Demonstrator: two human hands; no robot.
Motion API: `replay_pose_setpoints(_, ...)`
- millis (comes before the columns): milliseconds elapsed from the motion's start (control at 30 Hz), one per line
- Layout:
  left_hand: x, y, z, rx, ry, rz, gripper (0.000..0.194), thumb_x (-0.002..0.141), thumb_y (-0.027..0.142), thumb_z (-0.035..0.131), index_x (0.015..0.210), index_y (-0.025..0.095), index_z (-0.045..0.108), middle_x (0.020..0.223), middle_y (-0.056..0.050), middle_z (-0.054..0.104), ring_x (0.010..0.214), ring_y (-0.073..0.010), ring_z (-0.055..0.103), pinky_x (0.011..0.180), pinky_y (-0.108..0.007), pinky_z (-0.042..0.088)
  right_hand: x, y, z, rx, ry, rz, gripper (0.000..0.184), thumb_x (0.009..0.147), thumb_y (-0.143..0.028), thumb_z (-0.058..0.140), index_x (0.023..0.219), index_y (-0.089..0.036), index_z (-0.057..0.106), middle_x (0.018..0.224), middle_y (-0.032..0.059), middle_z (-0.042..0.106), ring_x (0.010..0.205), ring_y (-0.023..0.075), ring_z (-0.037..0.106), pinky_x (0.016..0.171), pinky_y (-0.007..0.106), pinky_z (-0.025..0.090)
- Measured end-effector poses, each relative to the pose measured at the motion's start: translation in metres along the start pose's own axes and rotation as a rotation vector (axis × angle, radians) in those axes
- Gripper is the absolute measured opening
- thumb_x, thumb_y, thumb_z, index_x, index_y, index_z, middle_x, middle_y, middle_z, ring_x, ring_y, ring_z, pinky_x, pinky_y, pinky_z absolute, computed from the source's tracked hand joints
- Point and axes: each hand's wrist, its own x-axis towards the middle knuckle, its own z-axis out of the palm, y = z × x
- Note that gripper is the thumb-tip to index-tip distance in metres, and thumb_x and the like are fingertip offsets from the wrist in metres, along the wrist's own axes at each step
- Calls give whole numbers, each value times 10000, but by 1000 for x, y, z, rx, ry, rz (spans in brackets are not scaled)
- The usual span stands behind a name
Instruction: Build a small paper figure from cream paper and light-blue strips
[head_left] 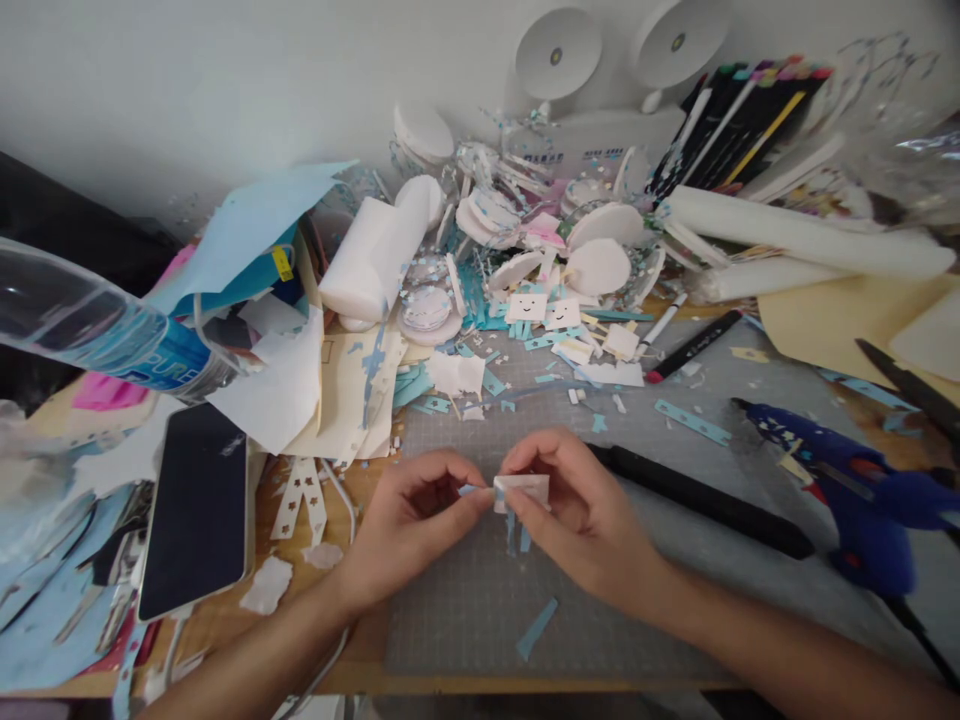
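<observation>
Over the grey cutting mat [480, 610], both hands meet on a small white paper piece [523, 490] with thin light-blue strips hanging below it. My right hand [581, 515] pinches the white piece between thumb and fingers. My left hand [409, 520] has its fingers curled, its thumb and forefinger pinching a tiny blue strip end at the piece's left edge. A loose blue strip [537, 628] lies on the mat below the hands.
A tablet [199, 510] lies at the left beside a plastic bottle [105, 330]. A blue glue gun [855, 490] and a black knife [705, 500] lie to the right. White foam discs, rolls, small smiling-face squares [544, 308], markers and blue scraps crowd the back.
</observation>
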Motion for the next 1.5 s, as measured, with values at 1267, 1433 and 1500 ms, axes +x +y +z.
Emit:
replay_pose_setpoints(1267,-58,11,5,201,93,-113,325,782,435,678,646,146,618,562,28,509,556,-105,442,563,-228,335,6,-2,-8,145,89,-117,262,950,-351,467,730,-208,467,668,-37,485,588,107,445,531,240,345)
replay_pose_setpoints(1433,-56,4,-2,327,95,-120,323,783,457,638,702,144,650,585,22,528,574,-123,459,554,-229,334,3,-4,-9,6,80,-168,397,985,-353,430,622,-195,449,596,-37,432,543,101,383,518,245,311)
replay_pose_setpoints(1500,-53,0,-2,391,108,-122,320,780,444,630,678,141,648,593,18,532,585,-127,458,550,-225,322,2,-6,-10,-51,83,-202,405,991,-339,423,614,-194,446,591,-36,425,545,102,383,523,249,308)
